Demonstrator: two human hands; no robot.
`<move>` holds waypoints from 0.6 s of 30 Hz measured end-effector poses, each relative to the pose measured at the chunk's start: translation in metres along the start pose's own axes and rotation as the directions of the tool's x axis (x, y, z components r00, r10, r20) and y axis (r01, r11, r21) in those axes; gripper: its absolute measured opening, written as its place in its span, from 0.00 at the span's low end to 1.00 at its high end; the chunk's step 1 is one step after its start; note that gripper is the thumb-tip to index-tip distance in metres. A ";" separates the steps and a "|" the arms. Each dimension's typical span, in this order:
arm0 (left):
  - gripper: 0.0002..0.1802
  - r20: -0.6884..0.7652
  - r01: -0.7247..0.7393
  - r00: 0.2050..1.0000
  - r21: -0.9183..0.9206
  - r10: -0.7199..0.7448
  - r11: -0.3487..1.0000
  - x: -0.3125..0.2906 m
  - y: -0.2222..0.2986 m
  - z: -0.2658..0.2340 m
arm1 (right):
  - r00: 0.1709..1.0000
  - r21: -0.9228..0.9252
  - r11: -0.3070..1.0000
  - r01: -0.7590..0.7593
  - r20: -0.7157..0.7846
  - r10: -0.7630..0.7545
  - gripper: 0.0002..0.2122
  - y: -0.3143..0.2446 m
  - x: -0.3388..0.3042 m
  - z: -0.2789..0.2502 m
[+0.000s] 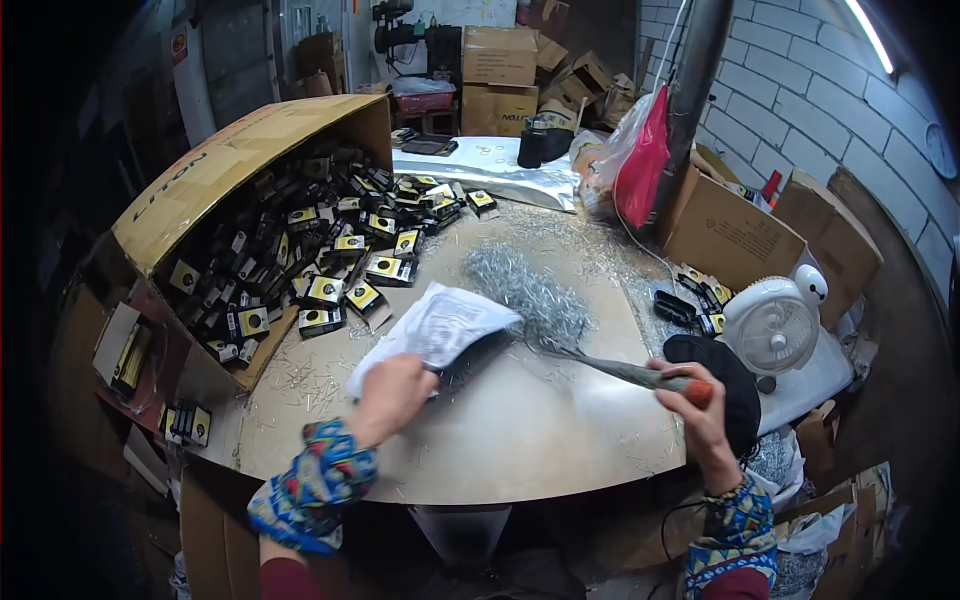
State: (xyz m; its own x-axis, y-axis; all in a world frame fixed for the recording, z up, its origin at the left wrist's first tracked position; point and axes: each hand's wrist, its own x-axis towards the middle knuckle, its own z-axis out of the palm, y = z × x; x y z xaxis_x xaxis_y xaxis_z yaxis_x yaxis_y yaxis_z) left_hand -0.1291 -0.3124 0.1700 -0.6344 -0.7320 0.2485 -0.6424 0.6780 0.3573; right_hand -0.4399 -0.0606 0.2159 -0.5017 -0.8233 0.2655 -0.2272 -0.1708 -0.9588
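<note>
On a round table (520, 440), near centre: left hand (390, 395) closed on the near edge of a white bag (440, 325), thumb side down; fingers mostly hidden under the bag. The bag's mouth faces right toward the pile of small metal staples (525, 290), grey and tangled, lying mid-table just beyond and right of the bag. What is in the bag cannot be seen.

Right hand (690, 395) wrapped shut round the orange handle of a scoop (620, 370); its shaft runs left and far, the tip touching the near edge of the pile. The blade is blurred, possibly a flat metal scraper; shape not clear.

Left, far: big carton (240, 160) tipped on its side, small black-and-yellow boxes (340, 270) spilling from it onto the table. Loose staples scattered over the tabletop. Far side: silver foil bag (490, 170). Right, off the table: white fan (775, 325), partly behind a black cap (725, 375), which the right hand partly covers. Room edges dark, detail lost.
</note>
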 end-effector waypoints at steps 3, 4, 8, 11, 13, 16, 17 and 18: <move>0.12 -0.053 0.122 0.988 -0.320 -0.147 0.940 0.003 -0.002 -0.047 | 0.981 0.113 0.992 -0.048 -0.184 0.068 0.14 -0.006 -0.014 -0.032; 0.08 -0.256 -0.027 0.966 -0.199 -0.025 0.980 0.006 -0.012 -0.056 | 0.976 0.148 0.988 -0.033 -0.208 0.064 0.15 -0.008 -0.016 -0.038; 0.09 -0.425 -0.171 0.893 -0.009 0.151 0.985 0.073 0.004 -0.053 | 0.965 0.210 0.978 -0.021 -0.250 0.075 0.16 -0.011 -0.021 -0.051; 0.12 -0.260 -0.334 0.915 -0.066 0.307 0.940 0.129 0.012 -0.006 | 0.961 0.215 0.976 -0.037 -0.261 0.094 0.17 -0.014 -0.019 -0.046; 0.14 0.057 -0.384 0.918 -0.121 0.392 0.916 0.168 0.006 0.030 | 0.965 0.184 0.982 -0.051 -0.244 0.096 0.17 -0.018 -0.016 -0.041; 0.21 0.539 0.099 0.835 -0.350 0.113 0.932 0.210 0.015 0.059 | 0.969 0.148 0.988 -0.051 -0.233 0.085 0.17 -0.023 -0.009 -0.046; 0.28 0.366 -0.101 0.897 -0.378 0.249 0.920 0.215 0.007 0.072 | 0.973 0.128 0.991 -0.044 -0.221 0.072 0.17 -0.025 -0.004 -0.048; 0.36 0.181 -0.296 0.907 -0.367 0.379 0.882 0.219 -0.002 0.084 | 0.978 0.128 0.992 -0.020 -0.202 0.046 0.16 -0.024 0.002 -0.050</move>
State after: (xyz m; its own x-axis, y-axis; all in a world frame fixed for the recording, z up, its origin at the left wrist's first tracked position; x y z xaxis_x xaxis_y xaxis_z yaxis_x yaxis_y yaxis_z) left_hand -0.3032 -0.4689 0.1478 -0.8972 -0.3948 0.1980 -0.2212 0.7897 0.5722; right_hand -0.4772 -0.0311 0.2448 -0.6696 -0.7042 0.2360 -0.1082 -0.2218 -0.9691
